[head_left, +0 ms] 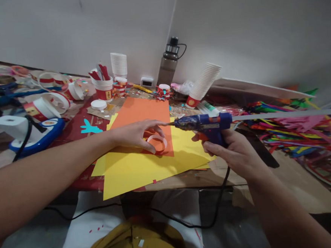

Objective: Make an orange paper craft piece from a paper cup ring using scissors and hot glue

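My right hand (pixel 234 151) grips a blue hot glue gun (pixel 218 122), its fingers around the handle and trigger. A long pale glue stick (pixel 281 114) sticks out of its back. The nozzle points left, close to the stretched index finger of my left hand (pixel 142 135). Thumb and other fingers of that hand curve around a white paper ring (pixel 165 142), apparently cut from a cup. Under the ring lies an orange paper sheet (pixel 141 108), on top of yellow sheets (pixel 137 173).
Behind the paper stand a cup of red strips (pixel 104 91), stacked paper cups (pixel 205 81) and a dark bottle (pixel 167 67). Coloured pipe cleaners (pixel 296 126) heap up at right. A blue-and-white device (pixel 38 134) sits left. The gun's black cable (pixel 221 199) hangs over the table edge.
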The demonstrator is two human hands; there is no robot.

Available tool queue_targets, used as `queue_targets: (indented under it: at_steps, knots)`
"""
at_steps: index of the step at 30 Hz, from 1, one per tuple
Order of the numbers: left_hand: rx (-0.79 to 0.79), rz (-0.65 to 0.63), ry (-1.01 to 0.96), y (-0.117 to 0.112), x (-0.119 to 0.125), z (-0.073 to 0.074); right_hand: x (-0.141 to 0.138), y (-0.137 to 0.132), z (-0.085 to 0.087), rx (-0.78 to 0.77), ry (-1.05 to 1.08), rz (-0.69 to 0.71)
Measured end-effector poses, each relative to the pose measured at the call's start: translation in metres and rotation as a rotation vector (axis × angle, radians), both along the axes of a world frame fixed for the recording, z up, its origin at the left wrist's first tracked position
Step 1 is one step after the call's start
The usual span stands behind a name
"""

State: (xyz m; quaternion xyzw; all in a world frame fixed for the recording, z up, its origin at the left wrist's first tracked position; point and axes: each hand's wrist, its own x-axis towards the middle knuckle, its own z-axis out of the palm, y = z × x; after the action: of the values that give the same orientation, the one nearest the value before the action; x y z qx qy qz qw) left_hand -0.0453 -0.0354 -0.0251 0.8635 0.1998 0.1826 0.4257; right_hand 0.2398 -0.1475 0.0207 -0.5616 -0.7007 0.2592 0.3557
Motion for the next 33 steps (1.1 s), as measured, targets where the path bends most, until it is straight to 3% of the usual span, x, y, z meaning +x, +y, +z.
queue_targets:
  at_steps: [4, 13, 33]
  knots:
    - [0.049, 0.046, 0.032, 0.001, 0.000, 0.000, -0.008, 0.001, -0.002, 0.008, -0.155, 0.122]
    - [0.083, 0.064, 0.068, 0.002, 0.001, 0.002, -0.030, 0.008, -0.004, -0.008, -0.421, 0.236]
    - [0.078, 0.059, 0.065, 0.002, 0.001, 0.002, -0.035, 0.011, -0.014, -0.014, -0.556, 0.195]
